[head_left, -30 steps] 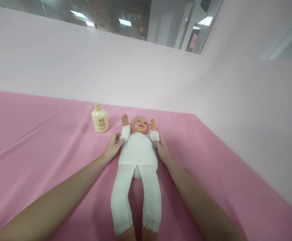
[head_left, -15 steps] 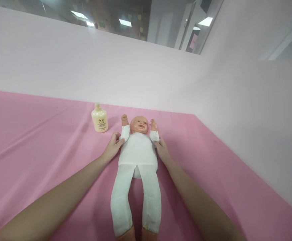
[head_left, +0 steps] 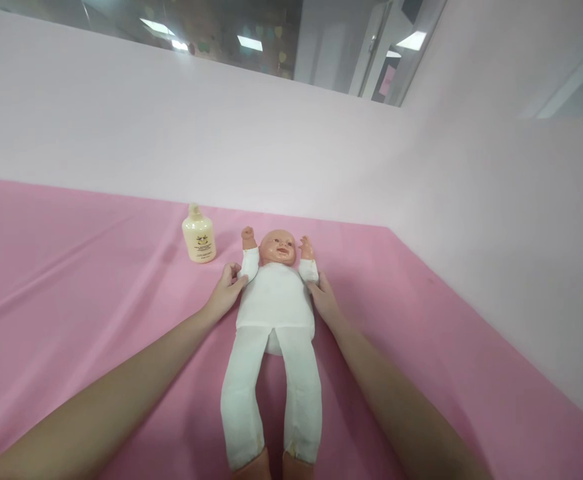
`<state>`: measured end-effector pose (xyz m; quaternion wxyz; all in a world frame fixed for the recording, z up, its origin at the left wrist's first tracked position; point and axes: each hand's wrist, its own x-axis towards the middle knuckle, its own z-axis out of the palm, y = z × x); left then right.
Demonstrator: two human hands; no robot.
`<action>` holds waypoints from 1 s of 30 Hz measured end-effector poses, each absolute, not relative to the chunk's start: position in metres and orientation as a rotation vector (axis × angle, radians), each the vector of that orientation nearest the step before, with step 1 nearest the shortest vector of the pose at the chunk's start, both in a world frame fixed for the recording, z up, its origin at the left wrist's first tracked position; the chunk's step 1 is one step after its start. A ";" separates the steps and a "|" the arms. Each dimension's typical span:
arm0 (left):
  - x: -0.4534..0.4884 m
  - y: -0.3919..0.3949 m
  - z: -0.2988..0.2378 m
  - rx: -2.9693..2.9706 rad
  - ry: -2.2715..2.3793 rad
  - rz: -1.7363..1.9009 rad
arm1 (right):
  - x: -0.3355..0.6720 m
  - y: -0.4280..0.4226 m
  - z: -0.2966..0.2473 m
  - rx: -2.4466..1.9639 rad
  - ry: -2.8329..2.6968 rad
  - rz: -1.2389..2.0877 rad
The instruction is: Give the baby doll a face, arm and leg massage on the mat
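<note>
A baby doll (head_left: 274, 313) in a white cloth suit lies on its back on the pink sheet (head_left: 71, 287), head away from me, arms raised. My left hand (head_left: 226, 292) presses against the doll's side under its arm, thumb on the white sleeve. My right hand (head_left: 324, 298) rests against the other side of the torso, thumb touching the suit. Both hands flank the chest; the fingers under the doll are hidden.
A cream lotion bottle (head_left: 199, 235) stands upright left of the doll's head. Pale pink walls (head_left: 496, 220) rise behind and to the right of the sheet. Glass panels and ceiling lights show above the back wall.
</note>
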<state>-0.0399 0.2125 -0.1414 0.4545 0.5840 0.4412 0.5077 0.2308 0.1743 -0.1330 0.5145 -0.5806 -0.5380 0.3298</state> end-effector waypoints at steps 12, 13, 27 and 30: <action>-0.041 0.211 -0.140 1.455 1.100 1.236 | 0.230 0.173 -0.133 -1.373 -1.301 0.772; -0.041 0.211 -0.140 1.458 1.102 1.239 | 0.230 0.173 -0.133 -1.371 -1.301 0.770; -0.040 0.211 -0.139 1.444 1.111 1.232 | 0.231 0.175 -0.135 -1.359 -1.296 0.790; -0.040 0.211 -0.139 1.448 1.104 1.232 | 0.231 0.174 -0.135 -1.360 -1.292 0.792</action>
